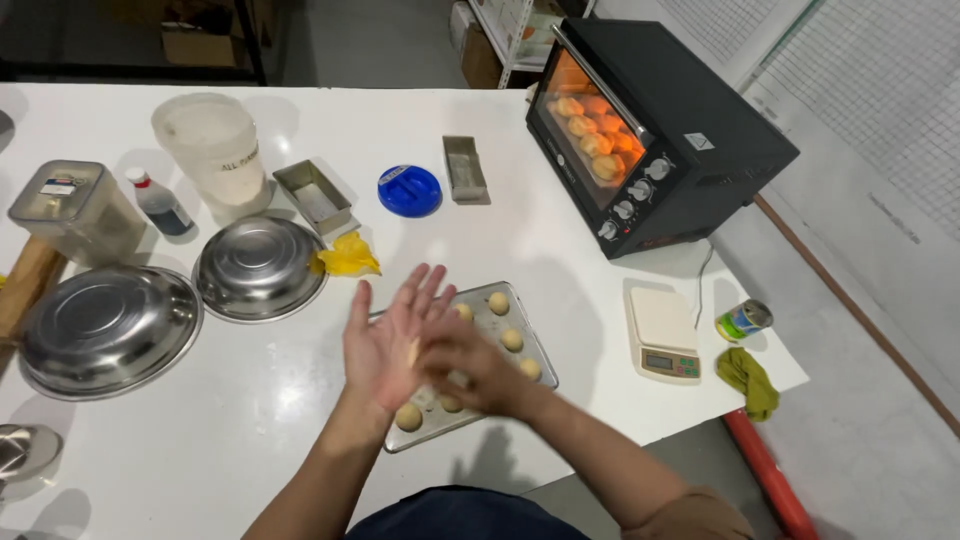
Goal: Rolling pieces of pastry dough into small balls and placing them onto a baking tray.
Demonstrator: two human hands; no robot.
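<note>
White table [250,420] holds baking tray [540,355], oven [690,120]; grey floor beyond.

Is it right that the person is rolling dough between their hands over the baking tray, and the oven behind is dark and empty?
Not quite. The head view shows the oven lit orange with buns inside. The hands do roll dough above the baking tray.
</note>
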